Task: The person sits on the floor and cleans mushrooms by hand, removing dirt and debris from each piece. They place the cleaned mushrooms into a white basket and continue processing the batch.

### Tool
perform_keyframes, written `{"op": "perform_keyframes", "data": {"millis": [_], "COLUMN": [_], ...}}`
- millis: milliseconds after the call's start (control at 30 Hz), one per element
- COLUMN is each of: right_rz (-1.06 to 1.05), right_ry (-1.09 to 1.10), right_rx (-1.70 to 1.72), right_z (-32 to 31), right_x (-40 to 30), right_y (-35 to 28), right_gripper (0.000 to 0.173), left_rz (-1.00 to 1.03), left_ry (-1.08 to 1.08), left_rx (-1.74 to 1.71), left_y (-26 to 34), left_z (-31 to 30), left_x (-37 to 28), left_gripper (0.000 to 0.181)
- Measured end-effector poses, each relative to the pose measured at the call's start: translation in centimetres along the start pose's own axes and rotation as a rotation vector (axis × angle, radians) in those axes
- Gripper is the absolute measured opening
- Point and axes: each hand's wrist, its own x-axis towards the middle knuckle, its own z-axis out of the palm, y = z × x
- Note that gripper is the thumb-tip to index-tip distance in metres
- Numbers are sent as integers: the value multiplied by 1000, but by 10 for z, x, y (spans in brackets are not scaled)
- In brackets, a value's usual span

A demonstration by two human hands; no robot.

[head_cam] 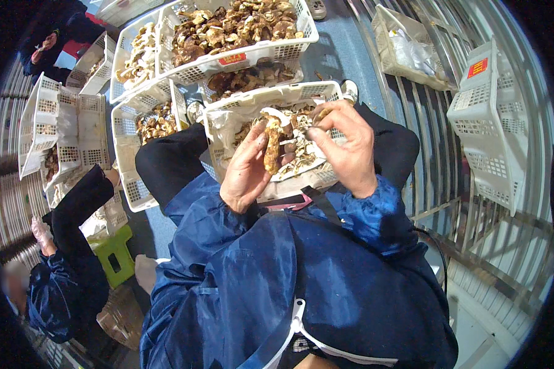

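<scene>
My left hand [245,171] holds a mushroom [273,145] with a long, brown, soiled stem that points down toward me. At its upper end shows a pale, curved part. To its right is my right hand [351,145], with thumb and index finger bent toward each other beside the mushroom. Whether a small piece or tool lies between those fingertips is hidden. Both hands are above a white plastic crate [300,185] between my knees. Inside it lie mushroom trimmings [307,157], pale and brown, over a whitish liner [224,123].
Beyond stand a crate of brown mushrooms [235,30], a section of pale mushrooms [138,57] and dark mushrooms [254,78]. A crate of smaller mushrooms [157,123] is at left. Metal racks [411,120] hold crates at right. Another person's gloved hand [41,233] is at left.
</scene>
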Motion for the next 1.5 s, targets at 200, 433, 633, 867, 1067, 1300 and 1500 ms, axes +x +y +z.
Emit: {"op": "perform_keyframes", "data": {"millis": [200,433,633,867,1067,1300,1500], "right_rz": [-212,-319,-232,280,498,355,351], "right_ry": [70,108,49,-75,-179,-193,-185], "right_rx": [-58,-121,-85,534,384,284,453], "right_z": [25,25,20,-3,-20,-21,-12], "right_x": [-3,3,1,6,5,7,-5], "right_y": [-11,-20,-22,2,41,6,-1], "right_gripper": [9,8,5,9,11,14,9], "left_rz": [65,8,-61,-115,-71,-56,-28], "left_ry": [124,130,189,-24,-150,-195,-19], "left_rx": [52,101,179,270,279,170,110], "left_y": [-7,-8,-3,12,14,15,8], "left_z": [11,21,11,0,-2,-6,-2], "left_x": [0,-4,0,-4,-5,-1,-3], "left_gripper": [38,41,33,44,49,49,49]}}
